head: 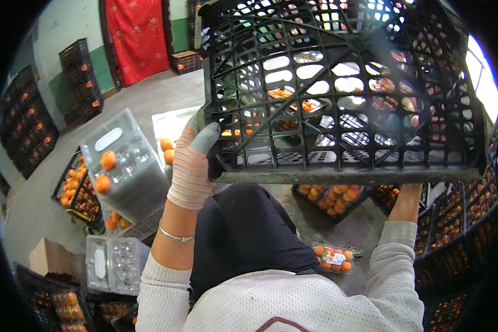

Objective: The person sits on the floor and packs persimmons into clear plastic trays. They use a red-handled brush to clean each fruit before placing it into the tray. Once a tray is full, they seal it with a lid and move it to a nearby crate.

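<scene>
Tilted up before me is a black plastic lattice crate (315, 103), its base facing me. My left hand (195, 159), in a striped knit glove, grips the crate's left edge with the thumb on the near side. My right hand (415, 143) is largely hidden behind the crate's lower right; a gloved part shows through the openings, and its exact grip cannot be seen. Left of my left hand stands a stack of clear plastic fruit trays (128, 182) with two orange citrus fruits (108, 159) on top. A closed clear pack of fruit (333, 258) lies on the floor beside my leg.
Crates of oranges (330, 199) stand beyond my knees, with more stacked crates (448, 220) at right. Another fruit-filled crate (76, 186) and empty clear trays (116, 265) are at left. Tall crate stacks (81, 79) stand near a red curtain (137, 41). Parts of people show through the lattice.
</scene>
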Demonstrator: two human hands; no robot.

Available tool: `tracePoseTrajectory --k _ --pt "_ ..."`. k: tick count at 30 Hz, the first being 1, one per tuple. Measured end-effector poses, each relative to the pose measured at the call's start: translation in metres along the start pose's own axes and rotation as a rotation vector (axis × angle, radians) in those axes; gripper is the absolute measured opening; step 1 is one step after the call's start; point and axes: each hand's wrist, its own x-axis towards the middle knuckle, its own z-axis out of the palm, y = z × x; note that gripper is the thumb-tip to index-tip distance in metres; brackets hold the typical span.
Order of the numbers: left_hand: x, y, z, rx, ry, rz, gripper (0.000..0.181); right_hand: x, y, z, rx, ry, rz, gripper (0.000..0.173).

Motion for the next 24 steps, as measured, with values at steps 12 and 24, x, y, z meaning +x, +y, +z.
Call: tracePoseTrajectory --k 12,24 --pt "-0.004 0.008 0.003 0.231 0.123 -0.036 0.036 -0.066 0.02 0.084 -0.459 -0.066 -0.203 0.058" --pt "0.016 0.043 0.043 0.483 0.039 0.026 0.04 -0.117 0.079 0.151 2.155 -0.222 0.563 0.046"
